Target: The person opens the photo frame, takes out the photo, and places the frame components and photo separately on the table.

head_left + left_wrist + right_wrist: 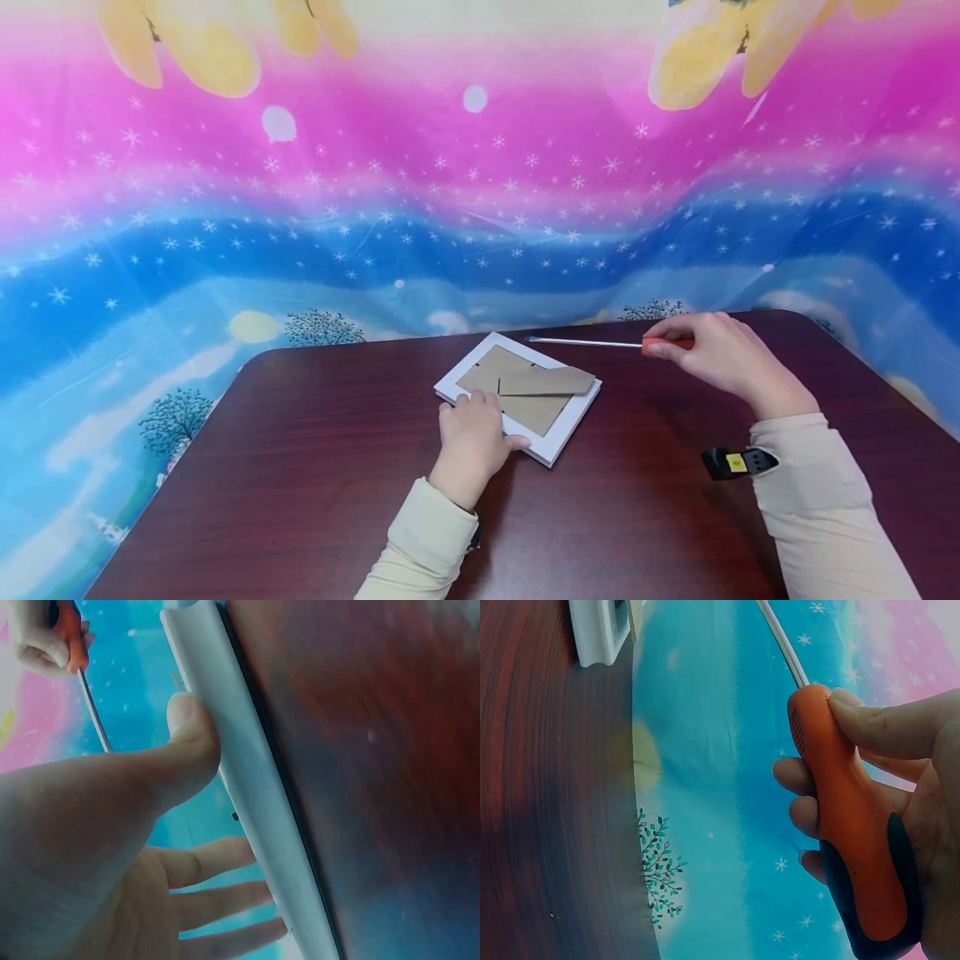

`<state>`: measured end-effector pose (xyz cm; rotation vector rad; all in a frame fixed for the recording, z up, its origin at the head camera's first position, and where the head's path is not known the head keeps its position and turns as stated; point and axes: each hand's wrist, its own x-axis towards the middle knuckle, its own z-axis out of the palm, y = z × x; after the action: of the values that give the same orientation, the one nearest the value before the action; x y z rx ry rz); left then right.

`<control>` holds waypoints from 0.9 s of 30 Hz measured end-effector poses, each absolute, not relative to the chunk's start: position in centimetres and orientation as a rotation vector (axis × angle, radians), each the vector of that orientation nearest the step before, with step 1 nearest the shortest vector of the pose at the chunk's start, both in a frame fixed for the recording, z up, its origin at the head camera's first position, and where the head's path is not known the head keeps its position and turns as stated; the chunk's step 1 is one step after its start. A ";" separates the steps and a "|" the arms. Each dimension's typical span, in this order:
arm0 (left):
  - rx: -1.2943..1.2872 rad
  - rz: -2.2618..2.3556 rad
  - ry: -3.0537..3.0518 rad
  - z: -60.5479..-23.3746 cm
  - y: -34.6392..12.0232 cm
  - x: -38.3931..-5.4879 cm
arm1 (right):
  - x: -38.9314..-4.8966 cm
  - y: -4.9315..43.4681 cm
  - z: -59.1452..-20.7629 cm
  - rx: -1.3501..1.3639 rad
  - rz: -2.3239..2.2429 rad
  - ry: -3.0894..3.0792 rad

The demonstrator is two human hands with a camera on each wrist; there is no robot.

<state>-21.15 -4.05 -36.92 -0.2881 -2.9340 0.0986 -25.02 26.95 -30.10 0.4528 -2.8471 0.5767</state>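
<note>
A white picture frame (557, 442) lies on the table with its brown backing (517, 367) facing up. A brown stand flap (547, 382) sticks out over its right side, and small dark tabs show along the opening. My left hand (472, 429) rests on the frame's near-left edge. In the left wrist view its thumb (191, 724) touches the frame's side (240, 750), and its fingers reach the same side, fairly straight. My right hand (712, 354) grips the orange and black handle of a screwdriver (855, 825). The shaft points left, its tip above the frame's far-right edge.
The dark red-brown table (300, 483) has a rounded far edge. Behind it hangs a colourful cloth (450, 208) with snowflakes and trees, close to that edge. A black strap device (738, 462) sits at my right wrist.
</note>
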 end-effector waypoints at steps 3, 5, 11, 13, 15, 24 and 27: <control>-0.277 0.115 -2.928 -36.9 -3.9 -21.2 | -25.1 26.9 -30.1 0.459 0.575 -2.848; -0.283 0.105 -2.917 -36.9 -4.0 -21.3 | -25.1 26.9 -30.1 0.462 0.572 -2.846; -0.361 -0.016 -2.915 -37.0 -4.8 -22.1 | -25.1 26.9 -30.1 0.466 0.553 -2.840; -0.383 -0.085 -2.925 -37.1 -5.2 -22.4 | -25.1 26.9 -30.1 0.466 0.554 -2.842; -0.391 -0.159 -2.939 -37.2 -5.5 -22.7 | -25.2 26.9 -30.1 0.464 0.555 -2.845; -0.361 -0.351 -2.979 -37.8 -7.6 -24.0 | -25.2 27.0 -30.1 0.471 0.529 -2.837; -0.343 -0.367 -3.004 -37.8 -8.4 -24.3 | -25.2 27.0 -30.2 0.475 0.527 -2.835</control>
<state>-24.33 -8.39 -37.79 -0.3432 -3.0043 -0.3672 -25.18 27.01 -30.18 0.4752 -2.8352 0.5275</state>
